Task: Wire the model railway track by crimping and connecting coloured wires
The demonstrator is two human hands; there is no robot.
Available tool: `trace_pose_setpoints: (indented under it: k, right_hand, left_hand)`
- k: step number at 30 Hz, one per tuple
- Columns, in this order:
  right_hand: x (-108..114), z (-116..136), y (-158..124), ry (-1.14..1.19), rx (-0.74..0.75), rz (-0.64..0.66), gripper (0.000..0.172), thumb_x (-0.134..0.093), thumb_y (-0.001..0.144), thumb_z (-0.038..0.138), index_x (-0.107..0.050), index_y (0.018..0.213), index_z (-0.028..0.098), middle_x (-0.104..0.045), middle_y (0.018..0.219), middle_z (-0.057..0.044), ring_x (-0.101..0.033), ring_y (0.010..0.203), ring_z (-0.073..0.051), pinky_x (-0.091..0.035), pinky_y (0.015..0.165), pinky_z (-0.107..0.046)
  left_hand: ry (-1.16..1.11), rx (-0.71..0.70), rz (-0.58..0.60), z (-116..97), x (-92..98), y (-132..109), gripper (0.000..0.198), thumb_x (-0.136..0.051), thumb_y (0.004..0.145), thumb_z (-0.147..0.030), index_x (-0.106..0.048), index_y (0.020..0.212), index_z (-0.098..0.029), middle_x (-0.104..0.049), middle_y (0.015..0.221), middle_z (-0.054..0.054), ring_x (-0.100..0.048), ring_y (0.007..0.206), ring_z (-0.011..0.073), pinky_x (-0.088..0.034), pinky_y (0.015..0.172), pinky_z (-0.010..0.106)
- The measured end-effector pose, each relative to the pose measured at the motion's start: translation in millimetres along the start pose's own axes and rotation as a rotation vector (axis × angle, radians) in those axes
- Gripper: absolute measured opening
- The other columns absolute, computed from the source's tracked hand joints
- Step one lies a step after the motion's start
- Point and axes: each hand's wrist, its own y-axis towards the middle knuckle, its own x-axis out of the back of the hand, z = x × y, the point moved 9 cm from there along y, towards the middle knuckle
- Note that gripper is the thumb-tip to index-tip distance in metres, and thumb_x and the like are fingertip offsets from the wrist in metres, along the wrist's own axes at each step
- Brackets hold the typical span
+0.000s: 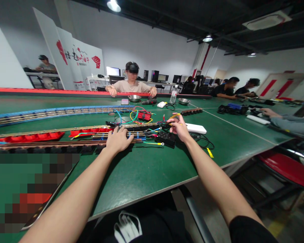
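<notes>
My left hand (119,139) rests palm down with spread fingers on a blue conductor-rail section (139,137) fitted with metal strips. My right hand (179,129) is closed in a pinch on a thin wire (165,123). Something yellow shows at its index finger; I cannot make out what. Just below that hand sits a black connector block (166,138). A green-yellow wire with a ring terminal (154,143) sticks out in front of it. Beyond my left hand lies a red connector block (144,116) among looped coloured wires.
Red trough-like holders (30,136) and a long blue rail (53,113) stretch left. A white power bank (196,128) lies beside my right hand. Farther back are a power drill (149,101), a bottle (173,95) and metal bowls (134,98). A co-worker (131,82) sits opposite.
</notes>
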Motion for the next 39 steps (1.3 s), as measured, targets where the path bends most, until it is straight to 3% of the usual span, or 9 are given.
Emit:
trace_pose_setpoints:
  k: [4, 7, 11, 16, 22, 28, 36, 39]
  right_hand:
    - [-4, 3, -1, -0.044, 0.026, 0.008, 0.037, -0.059, 0.078, 0.04, -0.044, 0.11, 0.027, -0.064, 0.083, 0.004, -0.051, 0.038, -0.007, -0.026, 0.03, -0.016]
    - [-10, 7, -4, -0.132, 0.088, 0.07, 0.038, -0.055, 0.084, 0.051, -0.047, 0.109, 0.024, -0.055, 0.063, 0.007, -0.044, 0.037, -0.008, -0.033, 0.034, -0.02]
    - [-19, 12, -7, -0.274, 0.19, 0.174, 0.037, -0.055, 0.086, 0.052, -0.052, 0.107, 0.021, -0.033, 0.053, 0.01, -0.031, 0.04, -0.007, -0.023, 0.039, -0.02]
    - [-30, 18, -11, -0.509, 0.288, 0.271, 0.036, -0.051, 0.089, 0.05, -0.059, 0.105, 0.019, -0.027, 0.058, 0.006, -0.023, 0.047, -0.007, -0.015, 0.045, -0.023]
    - [-25, 18, -10, -0.478, 0.297, 0.23, 0.036, -0.051, 0.089, 0.05, -0.059, 0.109, 0.021, -0.036, 0.06, 0.005, -0.029, 0.048, -0.009, -0.021, 0.044, -0.021]
    - [-4, 8, -2, -0.285, 0.187, 0.132, 0.041, -0.054, 0.086, 0.05, -0.05, 0.118, 0.025, -0.064, 0.085, -0.002, -0.037, 0.04, -0.007, -0.032, 0.037, -0.021]
    - [1, 7, 1, -0.189, 0.169, 0.12, 0.041, -0.058, 0.084, 0.048, -0.049, 0.116, 0.024, -0.067, 0.09, -0.003, -0.051, 0.041, -0.008, -0.045, 0.039, -0.023]
    - [0, 7, 1, -0.199, 0.166, 0.136, 0.039, -0.059, 0.083, 0.039, -0.049, 0.117, 0.024, -0.068, 0.092, -0.003, -0.054, 0.043, -0.008, -0.048, 0.04, -0.024]
  left_hand:
    - [0.002, 0.001, 0.0, -1, 0.9, -1, 0.056, -0.029, 0.091, -0.055, -0.06, 0.119, -0.017, -0.045, 0.146, 0.009, -0.036, 0.134, 0.0352, -0.034, 0.103, 0.055]
    - [0.005, 0.003, -0.001, -1, 1.2, -1, 0.055, -0.029, 0.092, -0.055, -0.06, 0.119, -0.018, -0.044, 0.147, 0.009, -0.035, 0.135, 0.0352, -0.034, 0.103, 0.054]
    - [0.008, 0.005, -0.002, 0, 0.0, 0, 0.055, -0.029, 0.092, -0.055, -0.059, 0.12, -0.018, -0.043, 0.147, 0.009, -0.035, 0.135, 0.0349, -0.034, 0.103, 0.054]
    - [0.009, -0.003, -0.008, -1, 0.0, 0, 0.056, -0.029, 0.091, -0.054, -0.059, 0.12, -0.017, -0.045, 0.146, 0.01, -0.036, 0.134, 0.0338, -0.034, 0.103, 0.054]
    - [0.0, 0.006, 0.015, -1, 0.4, 0, 0.057, -0.028, 0.091, -0.054, -0.058, 0.123, -0.018, -0.042, 0.148, 0.009, -0.034, 0.136, 0.0349, -0.033, 0.104, 0.054]
    - [-0.003, 0.011, 0.016, 0, 0.6, -1, 0.057, -0.028, 0.092, -0.055, -0.059, 0.123, -0.019, -0.041, 0.149, 0.009, -0.033, 0.136, 0.0347, -0.033, 0.104, 0.054]
    - [0.004, 0.008, 0.013, 0, 0.9, -1, 0.056, -0.029, 0.092, -0.055, -0.059, 0.122, -0.018, -0.043, 0.148, 0.009, -0.034, 0.136, 0.0343, -0.033, 0.105, 0.053]
    - [0.005, 0.005, 0.006, 0, 0.7, -1, 0.057, -0.029, 0.092, -0.054, -0.059, 0.122, -0.017, -0.042, 0.148, 0.01, -0.034, 0.136, 0.0344, -0.033, 0.104, 0.053]
